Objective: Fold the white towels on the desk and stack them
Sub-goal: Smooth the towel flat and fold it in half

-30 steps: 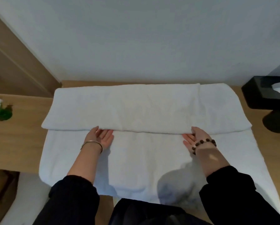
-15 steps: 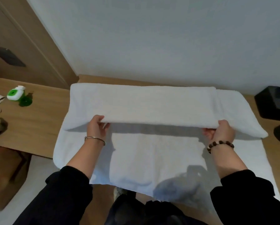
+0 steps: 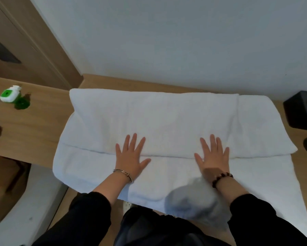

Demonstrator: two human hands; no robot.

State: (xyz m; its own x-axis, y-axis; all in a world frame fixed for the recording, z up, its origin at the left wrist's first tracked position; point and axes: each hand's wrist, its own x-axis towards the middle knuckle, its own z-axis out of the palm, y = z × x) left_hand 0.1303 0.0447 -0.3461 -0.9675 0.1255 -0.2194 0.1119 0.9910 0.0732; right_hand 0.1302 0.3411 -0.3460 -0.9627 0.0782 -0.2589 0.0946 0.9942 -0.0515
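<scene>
White towel (image 3: 167, 121) spread across the bench (image 3: 33, 132), far part folded over toward the near side, folded edge running left to right just under both palms. Near edge seemingly hanging past the bench front. Left hand (image 3: 130, 157) and right hand (image 3: 214, 157) flat on the cloth, well apart, fingers (image 3: 134, 141) straight and splayed, clamped on nothing, only pressing. Right end of the top layer askew, with another layer showing beyond it toward the black object (image 3: 299, 112).

Judged from here:
- Risk of sealing in that skewed right end by pressing the crease now, with uneven later folds and a leaning stack as the likely result.
- Risk of dragging the top layer off the lower one when sliding the palms outward, through skin gripping the pile.
- Risk of the overhanging near part pulling the towel off the bench front on lifting the palms.

Green bottle (image 3: 9, 94) well to the left, no obstacle.
</scene>
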